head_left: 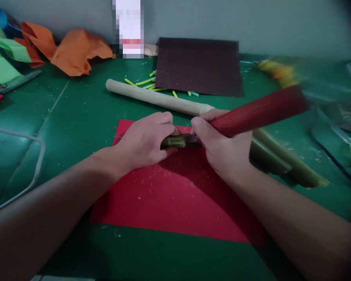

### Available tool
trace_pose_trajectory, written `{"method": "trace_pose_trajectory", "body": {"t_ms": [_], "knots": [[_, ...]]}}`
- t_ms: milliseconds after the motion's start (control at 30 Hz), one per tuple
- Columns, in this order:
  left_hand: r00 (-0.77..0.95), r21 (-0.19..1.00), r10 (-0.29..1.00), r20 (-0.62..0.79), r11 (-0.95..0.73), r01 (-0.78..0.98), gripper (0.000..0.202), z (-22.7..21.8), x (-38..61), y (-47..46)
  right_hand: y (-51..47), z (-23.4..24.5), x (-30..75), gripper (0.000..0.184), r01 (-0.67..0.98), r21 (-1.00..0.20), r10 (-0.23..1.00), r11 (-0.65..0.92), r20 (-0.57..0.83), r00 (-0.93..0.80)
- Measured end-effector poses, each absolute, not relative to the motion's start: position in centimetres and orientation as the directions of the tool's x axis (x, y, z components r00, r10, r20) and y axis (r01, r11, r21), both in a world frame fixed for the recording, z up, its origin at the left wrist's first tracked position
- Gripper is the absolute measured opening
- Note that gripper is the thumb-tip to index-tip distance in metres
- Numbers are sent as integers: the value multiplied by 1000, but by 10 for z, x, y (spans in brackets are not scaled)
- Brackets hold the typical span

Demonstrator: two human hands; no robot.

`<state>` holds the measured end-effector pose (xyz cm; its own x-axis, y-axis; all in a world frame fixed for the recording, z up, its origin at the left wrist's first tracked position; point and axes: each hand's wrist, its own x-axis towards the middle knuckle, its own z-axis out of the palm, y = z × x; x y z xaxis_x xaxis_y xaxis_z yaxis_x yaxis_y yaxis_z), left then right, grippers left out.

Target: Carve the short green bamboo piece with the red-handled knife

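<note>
My left hand (146, 140) is closed around a short olive-green piece (174, 141) and presses it onto a red sheet of paper (175, 203). My right hand (222, 148) grips a red-handled tool (257, 111) whose handle slants up to the right. The tool's tip meets the green piece between my two hands. The tip itself is mostly hidden by my fingers. Small pale shavings dot the red sheet.
A pale wooden rod (158, 97) lies behind my hands on the green table (76, 117). Behind it is a dark brown sheet (199, 66) with yellow-green offcuts (148, 84). Crumpled orange paper (76, 50) and green paper (2, 54) sit at the back left. Long green stalks (283, 160) lie right.
</note>
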<state>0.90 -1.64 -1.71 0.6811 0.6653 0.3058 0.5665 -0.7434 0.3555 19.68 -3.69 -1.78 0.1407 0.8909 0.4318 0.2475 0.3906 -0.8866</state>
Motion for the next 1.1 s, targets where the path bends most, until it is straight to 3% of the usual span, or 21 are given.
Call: {"method": "trace_pose_trajectory", "body": {"t_ms": [333,633,867,1100], "knots": [[674,337,648,354,-761,555,14,-19,10,-18,-43,-17,192,21,205,-889,886,411,442,140],[651,363,654,384,-756,545,14,-21,11,-20,-50,-12,190,23,305,-830,864,467,502,44],[648,371,666,369,-745,555,17,-19,11,-20,-47,-11,188,23,262,-877,908,404,420,4],[664,341,640,386,-768,542,15,-19,10,-18,-48,-10,187,24,284,-868,905,408,426,-1]]}}
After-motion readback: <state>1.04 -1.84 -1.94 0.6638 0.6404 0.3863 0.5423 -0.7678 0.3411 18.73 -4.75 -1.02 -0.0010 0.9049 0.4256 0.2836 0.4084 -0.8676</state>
